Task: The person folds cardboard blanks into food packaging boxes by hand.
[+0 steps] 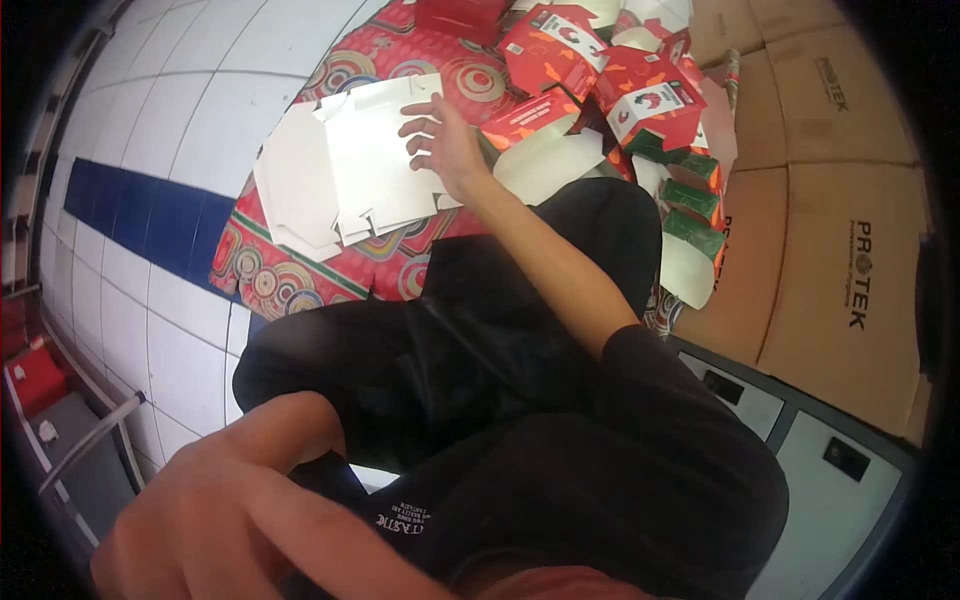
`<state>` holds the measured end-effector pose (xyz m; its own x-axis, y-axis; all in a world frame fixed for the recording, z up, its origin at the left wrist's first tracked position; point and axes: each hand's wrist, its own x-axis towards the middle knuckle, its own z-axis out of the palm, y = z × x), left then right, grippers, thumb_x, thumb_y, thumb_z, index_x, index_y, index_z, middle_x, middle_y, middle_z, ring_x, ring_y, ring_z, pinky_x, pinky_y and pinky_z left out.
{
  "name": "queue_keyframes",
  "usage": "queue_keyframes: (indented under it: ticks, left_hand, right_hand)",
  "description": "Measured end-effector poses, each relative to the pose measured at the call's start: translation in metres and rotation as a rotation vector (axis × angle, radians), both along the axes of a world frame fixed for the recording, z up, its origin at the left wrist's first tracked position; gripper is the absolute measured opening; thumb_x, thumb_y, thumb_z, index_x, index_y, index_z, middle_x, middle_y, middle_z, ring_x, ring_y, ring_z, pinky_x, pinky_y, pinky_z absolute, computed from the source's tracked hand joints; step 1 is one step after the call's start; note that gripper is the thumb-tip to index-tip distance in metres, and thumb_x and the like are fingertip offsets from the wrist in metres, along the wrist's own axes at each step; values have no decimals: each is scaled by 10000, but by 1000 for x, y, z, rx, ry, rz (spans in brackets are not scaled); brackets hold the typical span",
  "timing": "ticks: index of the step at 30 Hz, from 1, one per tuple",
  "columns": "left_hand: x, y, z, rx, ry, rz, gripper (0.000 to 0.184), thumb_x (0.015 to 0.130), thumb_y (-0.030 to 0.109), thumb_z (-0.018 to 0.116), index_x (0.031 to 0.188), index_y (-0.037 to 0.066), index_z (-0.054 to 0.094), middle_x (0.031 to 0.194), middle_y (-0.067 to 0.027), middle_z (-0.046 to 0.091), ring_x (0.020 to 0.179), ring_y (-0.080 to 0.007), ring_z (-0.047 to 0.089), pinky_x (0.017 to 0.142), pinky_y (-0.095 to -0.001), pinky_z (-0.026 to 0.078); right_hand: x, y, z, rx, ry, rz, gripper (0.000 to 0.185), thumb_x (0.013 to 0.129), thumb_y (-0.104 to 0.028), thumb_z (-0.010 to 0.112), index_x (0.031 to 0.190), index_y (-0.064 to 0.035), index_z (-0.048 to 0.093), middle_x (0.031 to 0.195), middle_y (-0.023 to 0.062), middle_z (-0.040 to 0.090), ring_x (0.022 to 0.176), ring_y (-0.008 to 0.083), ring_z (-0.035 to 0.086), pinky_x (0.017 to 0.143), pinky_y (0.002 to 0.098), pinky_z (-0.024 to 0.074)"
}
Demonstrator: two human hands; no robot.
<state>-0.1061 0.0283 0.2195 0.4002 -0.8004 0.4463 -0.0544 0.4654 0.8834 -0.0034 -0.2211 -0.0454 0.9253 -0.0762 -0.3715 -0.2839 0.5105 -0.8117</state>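
Note:
My right hand (443,150) is over the right part of a stack of flat white cardboard box blanks (378,150), fingers apart and slightly bent. Whether its fingertips touch the top sheet I cannot tell. Notches and small flaps show along the edges of the blanks, and one blank sticks out to the left. Close to the camera, at the lower left, my left hand (205,510) is raised and large in view. Its fingertips run out of the picture, so anything they hold is hidden. Beside my right forearm lies a pale unfolded carton (550,160).
Red printed cartons (650,100) are heaped at the back right, some showing green flaps. The blanks lie on a patterned red mat (290,265). Large brown boxes marked PROTEK (840,260) line the right side. White floor tiles (190,270) with a blue strip extend to the left.

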Motion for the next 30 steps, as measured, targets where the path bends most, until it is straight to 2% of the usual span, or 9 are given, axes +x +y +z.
queue_keyframes:
  ticks: [6,16,30]
  left_hand:
    - [17,-4,2,-25,8,44,195,1071,231,673,1096,120,831,1150,-66,808,1074,-177,761,1289,-481,293]
    - [-9,-2,17,-36,15,-36,180,1063,219,692,1101,123,839,1160,-63,814,1080,-171,768,1312,-488,279]
    - [8,14,59,13,130,-164,161,1053,203,718,1107,127,849,1173,-59,823,1088,-161,777,1343,-498,259]
  right_hand:
    - [-1,-4,0,-15,4,-13,567,1151,-542,413,1280,-49,662,1014,68,673,807,149,616,708,346,528]
    - [0,-3,-6,4,-11,20,574,1150,-540,419,1304,-40,656,1018,78,682,833,159,621,724,348,526]
    - [0,0,0,-14,14,-5,560,1149,-530,420,1277,-44,668,995,66,673,799,143,614,695,338,524]
